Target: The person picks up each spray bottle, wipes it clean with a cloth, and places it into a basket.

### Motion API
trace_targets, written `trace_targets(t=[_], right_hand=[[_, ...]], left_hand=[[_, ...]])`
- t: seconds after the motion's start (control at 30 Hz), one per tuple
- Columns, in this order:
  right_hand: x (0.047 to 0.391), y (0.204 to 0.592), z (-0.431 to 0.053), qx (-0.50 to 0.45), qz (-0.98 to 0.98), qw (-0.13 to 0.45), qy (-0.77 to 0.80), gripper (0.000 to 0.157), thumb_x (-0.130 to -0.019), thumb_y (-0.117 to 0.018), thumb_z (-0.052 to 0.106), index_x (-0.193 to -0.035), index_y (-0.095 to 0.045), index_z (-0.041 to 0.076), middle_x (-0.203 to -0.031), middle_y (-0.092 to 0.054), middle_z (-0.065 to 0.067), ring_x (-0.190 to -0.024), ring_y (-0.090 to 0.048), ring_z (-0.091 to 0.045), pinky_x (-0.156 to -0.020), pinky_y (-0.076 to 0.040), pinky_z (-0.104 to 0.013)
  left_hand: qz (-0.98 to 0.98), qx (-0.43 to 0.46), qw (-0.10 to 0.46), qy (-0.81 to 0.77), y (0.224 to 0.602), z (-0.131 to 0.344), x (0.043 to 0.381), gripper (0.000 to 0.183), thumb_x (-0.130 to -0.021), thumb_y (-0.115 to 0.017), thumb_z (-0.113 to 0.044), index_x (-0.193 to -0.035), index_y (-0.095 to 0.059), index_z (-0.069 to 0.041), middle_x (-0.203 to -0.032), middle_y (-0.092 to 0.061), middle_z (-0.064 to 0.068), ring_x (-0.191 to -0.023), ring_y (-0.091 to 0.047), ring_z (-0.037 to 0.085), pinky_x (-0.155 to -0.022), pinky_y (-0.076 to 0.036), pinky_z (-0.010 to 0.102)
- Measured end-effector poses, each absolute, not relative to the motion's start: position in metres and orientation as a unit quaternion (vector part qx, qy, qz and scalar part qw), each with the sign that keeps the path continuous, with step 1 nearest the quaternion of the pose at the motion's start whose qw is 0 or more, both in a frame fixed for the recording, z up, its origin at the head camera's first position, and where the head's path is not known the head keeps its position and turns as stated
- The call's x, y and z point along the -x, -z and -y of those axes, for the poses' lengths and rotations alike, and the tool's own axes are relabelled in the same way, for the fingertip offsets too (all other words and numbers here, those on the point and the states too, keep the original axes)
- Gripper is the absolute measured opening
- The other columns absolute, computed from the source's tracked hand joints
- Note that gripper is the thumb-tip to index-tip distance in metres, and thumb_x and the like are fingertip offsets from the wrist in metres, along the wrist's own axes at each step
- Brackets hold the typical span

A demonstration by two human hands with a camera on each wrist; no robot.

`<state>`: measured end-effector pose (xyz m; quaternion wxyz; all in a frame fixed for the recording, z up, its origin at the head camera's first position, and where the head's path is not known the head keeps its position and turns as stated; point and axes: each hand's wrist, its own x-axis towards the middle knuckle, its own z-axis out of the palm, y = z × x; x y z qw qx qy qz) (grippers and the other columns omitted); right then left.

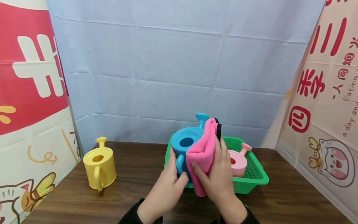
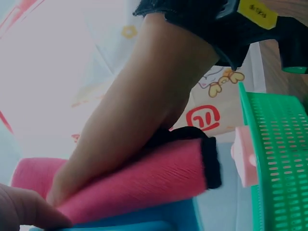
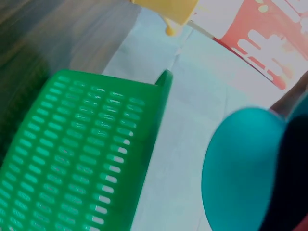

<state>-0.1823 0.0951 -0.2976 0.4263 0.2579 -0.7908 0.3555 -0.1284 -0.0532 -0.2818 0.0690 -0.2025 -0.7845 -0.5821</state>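
A blue watering can [image 1: 188, 137] is held up over the near left part of a green basket [image 1: 249, 183]. My left hand [image 1: 166, 188] grips the can low on its left side, close to the handle. In my right hand [image 1: 221, 174] is a folded pink cloth [image 1: 202, 152] with black edging, pressed against the can's right side. The left wrist view shows the pink cloth [image 2: 139, 178] lying along the blue can. Seen from the right wrist, part of the blue can [image 3: 243, 168] is beside the dark cloth edge. The can's lower body is mostly hidden.
Inside the basket sits a pink watering can [image 1: 238, 163], its spout pointing right. A yellow watering can [image 1: 99, 168] stands on the wooden table [image 1: 137, 174] at the left. Light blue cloth hangs behind, with printed cloths at both sides.
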Motion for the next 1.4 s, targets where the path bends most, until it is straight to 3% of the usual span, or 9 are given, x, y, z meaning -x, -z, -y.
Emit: trace_targets(t=[0.3,0.43,0.57,0.7,0.9,1.1,1.23,1.3,1.4], right_hand=[[0.185,0.296,-0.11,-0.268,0.749,0.414,-0.442,0.049,-0.081,-0.053,0.018,-0.125,-0.033,0.009,-0.107,-0.043,-0.007,-0.091,-0.044,-0.015,-0.065,-0.044,-0.039],[0.185,0.298,-0.102,-0.264,0.761,0.413,-0.425,0.064,-0.079,-0.056,0.022,-0.133,-0.022,0.014,-0.12,-0.037,-0.006,-0.102,-0.039,-0.017,-0.072,-0.042,-0.042],[0.182,0.3,-0.094,-0.267,0.781,0.438,-0.356,0.079,-0.077,-0.056,0.041,-0.137,-0.012,0.015,-0.138,-0.017,-0.004,-0.117,-0.025,-0.023,-0.085,-0.031,-0.049],[0.18,0.3,-0.086,-0.314,0.769,0.475,-0.292,0.081,-0.079,-0.042,0.055,-0.135,-0.014,0.003,-0.139,-0.009,-0.013,-0.122,-0.014,-0.031,-0.089,-0.021,-0.053],[0.179,0.303,-0.08,-0.338,0.757,0.501,-0.249,0.076,-0.083,-0.035,0.053,-0.133,-0.018,-0.002,-0.138,-0.009,-0.018,-0.123,-0.012,-0.035,-0.088,-0.019,-0.054],[0.18,0.301,-0.08,-0.317,0.736,0.53,-0.277,0.076,-0.08,-0.041,0.054,-0.131,-0.024,0.001,-0.136,-0.017,-0.017,-0.12,-0.018,-0.035,-0.088,-0.021,-0.053],[0.182,0.294,-0.09,-0.313,0.719,0.508,-0.356,0.077,-0.076,-0.051,0.051,-0.132,-0.025,0.005,-0.134,-0.023,-0.012,-0.116,-0.028,-0.028,-0.083,-0.031,-0.05],[0.185,0.293,-0.099,-0.318,0.704,0.493,-0.4,0.07,-0.078,-0.053,0.045,-0.13,-0.029,0.004,-0.129,-0.032,-0.011,-0.109,-0.036,-0.023,-0.081,-0.035,-0.044],[0.19,0.293,-0.113,-0.321,0.684,0.473,-0.453,0.043,-0.085,-0.047,0.03,-0.115,-0.042,-0.001,-0.103,-0.049,-0.009,-0.094,-0.045,-0.015,-0.081,-0.035,-0.033]], left_hand=[[0.794,0.196,0.029,0.574,0.286,0.049,0.129,0.07,-0.086,-0.039,-0.014,-0.134,0.01,-0.028,-0.135,-0.015,-0.012,-0.118,-0.028,0.015,-0.087,-0.036,0.04],[0.789,0.185,0.031,0.586,0.288,0.05,0.129,0.07,-0.086,-0.039,-0.015,-0.134,0.011,-0.024,-0.136,-0.016,-0.008,-0.118,-0.029,0.017,-0.087,-0.036,0.042],[0.779,0.186,0.036,0.597,0.288,0.052,0.13,0.07,-0.087,-0.037,-0.017,-0.132,0.016,-0.021,-0.137,-0.012,-0.004,-0.117,-0.03,0.014,-0.088,-0.035,0.038],[0.767,0.194,0.058,0.608,0.287,0.056,0.131,0.071,-0.089,-0.039,-0.019,-0.131,0.017,-0.027,-0.136,-0.014,-0.007,-0.114,-0.031,0.012,-0.086,-0.037,0.035],[0.762,0.206,0.102,0.606,0.285,0.058,0.133,0.072,-0.088,-0.041,-0.015,-0.131,0.015,-0.033,-0.136,-0.013,-0.011,-0.121,-0.022,0.011,-0.09,-0.033,0.037],[0.758,0.215,0.103,0.607,0.287,0.055,0.129,0.073,-0.088,-0.041,-0.013,-0.131,0.015,-0.035,-0.135,-0.008,-0.02,-0.121,-0.016,0.006,-0.091,-0.032,0.033],[0.764,0.206,0.085,0.606,0.286,0.05,0.124,0.075,-0.086,-0.038,-0.009,-0.13,0.016,-0.036,-0.135,-0.004,-0.021,-0.12,-0.019,0.005,-0.091,-0.033,0.033],[0.769,0.199,0.065,0.605,0.286,0.047,0.122,0.073,-0.086,-0.038,-0.01,-0.13,0.016,-0.034,-0.136,-0.004,-0.018,-0.121,-0.021,0.008,-0.09,-0.033,0.035],[0.771,0.205,0.038,0.602,0.285,0.044,0.119,0.072,-0.086,-0.039,-0.012,-0.132,0.014,-0.03,-0.138,-0.004,-0.012,-0.121,-0.023,0.014,-0.089,-0.034,0.039]])
